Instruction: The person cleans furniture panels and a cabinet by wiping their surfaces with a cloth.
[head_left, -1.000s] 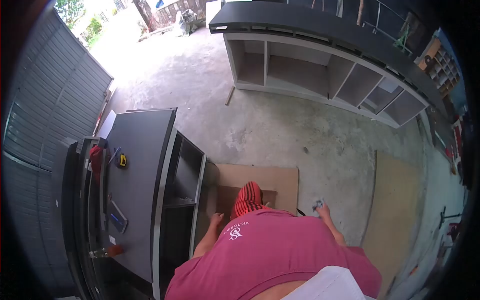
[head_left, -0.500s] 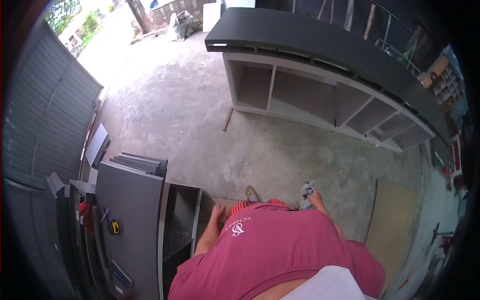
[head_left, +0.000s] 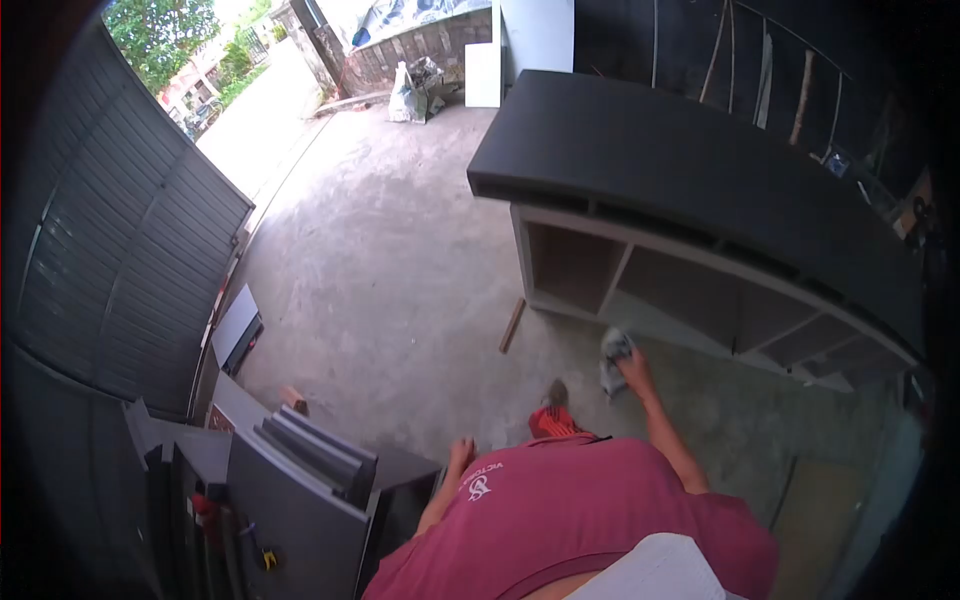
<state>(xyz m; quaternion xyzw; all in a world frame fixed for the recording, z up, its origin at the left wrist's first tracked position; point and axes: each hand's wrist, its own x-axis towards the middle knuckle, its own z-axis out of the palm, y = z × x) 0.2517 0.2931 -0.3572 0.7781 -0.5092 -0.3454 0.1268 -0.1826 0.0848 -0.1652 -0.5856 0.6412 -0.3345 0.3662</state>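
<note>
My right hand (head_left: 630, 368) is stretched out ahead of my body, closed round a crumpled grey rag (head_left: 613, 382). The rag overlaps the floor just in front of the long cabinet (head_left: 560, 262) with a dark top and open compartments. Low at my left side hangs my left hand (head_left: 462, 452), small in view, its fingers loosely apart and nothing visible in them. It is nearest to the dark cabinet box (head_left: 405, 500) beside the stacked grey panels (head_left: 310, 450).
A wooden strip (head_left: 512, 326) lies on the concrete floor (head_left: 380, 270) by the cabinet's near corner. On the left, a yellow tape measure (head_left: 269, 558) rests on a panel. A flat board (head_left: 815, 510) lies at lower right. A corrugated metal gate (head_left: 130, 210) stands at far left.
The view has shifted forward, with the long cabinet nearer. My right hand has reached further forward with the rag. My left hand stays low at my side.
</note>
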